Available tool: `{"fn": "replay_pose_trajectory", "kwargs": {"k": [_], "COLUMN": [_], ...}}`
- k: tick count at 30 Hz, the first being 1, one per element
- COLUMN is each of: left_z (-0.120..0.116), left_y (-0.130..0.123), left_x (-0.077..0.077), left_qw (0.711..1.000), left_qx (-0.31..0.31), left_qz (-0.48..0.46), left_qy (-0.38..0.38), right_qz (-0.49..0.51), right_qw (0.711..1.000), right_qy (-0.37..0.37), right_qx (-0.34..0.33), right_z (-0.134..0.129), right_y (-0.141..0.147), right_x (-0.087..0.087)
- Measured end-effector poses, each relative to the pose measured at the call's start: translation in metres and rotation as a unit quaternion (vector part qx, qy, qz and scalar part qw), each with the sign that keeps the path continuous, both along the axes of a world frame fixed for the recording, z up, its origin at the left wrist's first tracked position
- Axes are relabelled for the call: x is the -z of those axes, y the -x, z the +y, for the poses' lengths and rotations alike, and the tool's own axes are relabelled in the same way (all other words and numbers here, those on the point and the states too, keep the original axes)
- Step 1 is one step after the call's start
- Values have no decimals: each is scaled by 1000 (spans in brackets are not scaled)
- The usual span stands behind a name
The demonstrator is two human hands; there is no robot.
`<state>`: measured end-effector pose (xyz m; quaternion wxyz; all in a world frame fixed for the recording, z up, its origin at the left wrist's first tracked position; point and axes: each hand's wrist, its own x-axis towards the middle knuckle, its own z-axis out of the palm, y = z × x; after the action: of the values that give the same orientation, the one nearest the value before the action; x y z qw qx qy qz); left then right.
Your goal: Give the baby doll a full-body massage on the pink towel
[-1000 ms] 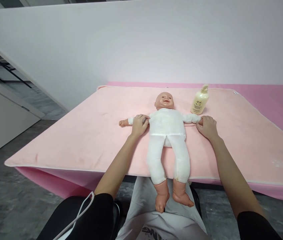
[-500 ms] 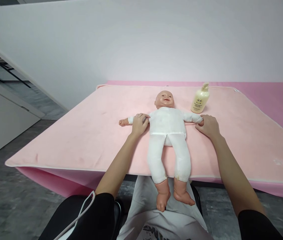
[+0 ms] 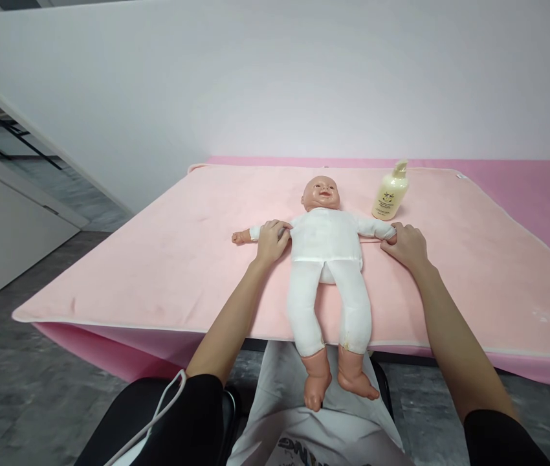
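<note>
Your left hand (image 3: pixel 270 241) clamps the doll (image 3: pixel 326 259) upper arm, right hand (image 3: pixel 405 246) clamps its other wrist; lotion bottle (image 3: pixel 390 192) stands just far of right hand, pink table (image 3: pixel 158 265)

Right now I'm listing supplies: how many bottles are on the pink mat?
1. A cream pump bottle stands upright on the pink mat, beside the doll's head, just beyond the right hand. No others visible.
</note>
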<state>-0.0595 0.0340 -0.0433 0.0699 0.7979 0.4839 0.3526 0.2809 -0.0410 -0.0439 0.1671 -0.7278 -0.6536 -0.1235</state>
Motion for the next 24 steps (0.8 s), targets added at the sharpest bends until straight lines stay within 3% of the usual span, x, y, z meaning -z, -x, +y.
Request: {"fn": "replay_pose_trajectory", "kwargs": {"k": [24], "left_z": [1], "left_y": [0], "left_x": [0], "left_qw": [1000], "left_qx": [-2], "left_qz": [2], "left_qy": [3], "right_qz": [-12], "right_qw": [1000], "right_qy": [12], "right_qx": [-16], "right_z": [2], "right_y": [-1], "right_x": [3]}}
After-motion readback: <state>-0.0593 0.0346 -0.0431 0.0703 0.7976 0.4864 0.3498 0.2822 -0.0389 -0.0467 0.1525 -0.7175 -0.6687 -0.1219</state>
